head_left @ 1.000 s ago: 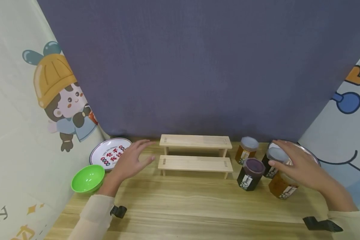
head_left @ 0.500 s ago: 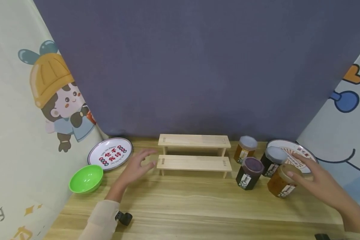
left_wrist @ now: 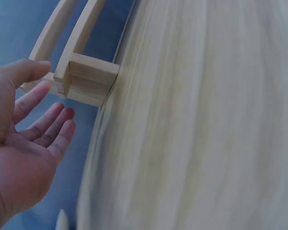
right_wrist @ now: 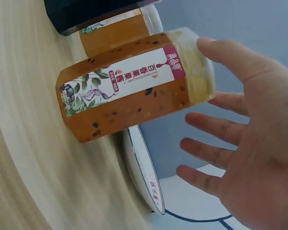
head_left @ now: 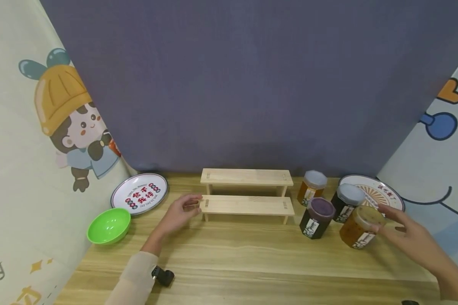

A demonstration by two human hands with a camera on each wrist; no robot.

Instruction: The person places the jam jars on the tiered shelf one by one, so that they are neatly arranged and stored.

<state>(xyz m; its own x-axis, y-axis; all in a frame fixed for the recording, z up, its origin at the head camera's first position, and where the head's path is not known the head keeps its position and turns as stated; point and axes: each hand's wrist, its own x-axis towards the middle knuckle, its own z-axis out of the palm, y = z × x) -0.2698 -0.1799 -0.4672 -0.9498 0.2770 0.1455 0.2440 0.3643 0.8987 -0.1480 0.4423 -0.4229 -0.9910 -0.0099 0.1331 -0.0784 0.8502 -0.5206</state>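
A low two-step shelf (head_left: 248,205) of pale wood stands in the middle of the table. My left hand (head_left: 179,213) is at the left end of its lower board, thumb and fingers loosely bent near the edge. In the left wrist view, my left hand (left_wrist: 31,129) has nothing in its palm. At the right, my right hand (head_left: 412,239) reaches to an amber jar (head_left: 356,233) with a yellowish lid. The right wrist view shows the thumb of my right hand (right_wrist: 254,129) at the lid of the amber jar (right_wrist: 129,88), index fingertip beside it, other fingers extended.
A dark jar with a purple lid (head_left: 316,218), a dark jar with a white lid (head_left: 345,203) and an amber jar with a white lid (head_left: 311,187) stand close together. A white plate (head_left: 395,198) lies behind them. On the left are another plate (head_left: 139,192) and a green bowl (head_left: 108,226).
My right hand has drawn back from over the jars and come to the right side of the yellowish-lidded one. My left hand has moved right to the shelf's end.
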